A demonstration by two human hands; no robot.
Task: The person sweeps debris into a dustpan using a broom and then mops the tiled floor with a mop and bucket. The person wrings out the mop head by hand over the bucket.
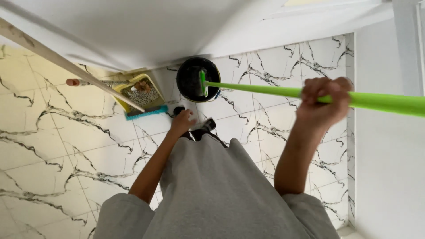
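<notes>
Right hand (324,99) fisted round green pole (265,90), pole end over black bucket (198,79); left hand (182,121) low by floor (66,146), fingers curled, grip unclear.

White marble-look tiled floor (66,146) with dark veining. On it, against the wall: round black bucket (190,79), yellow plastic dustpan (141,91) holding debris, teal brush head (146,113) just beside the dustpan.
</notes>
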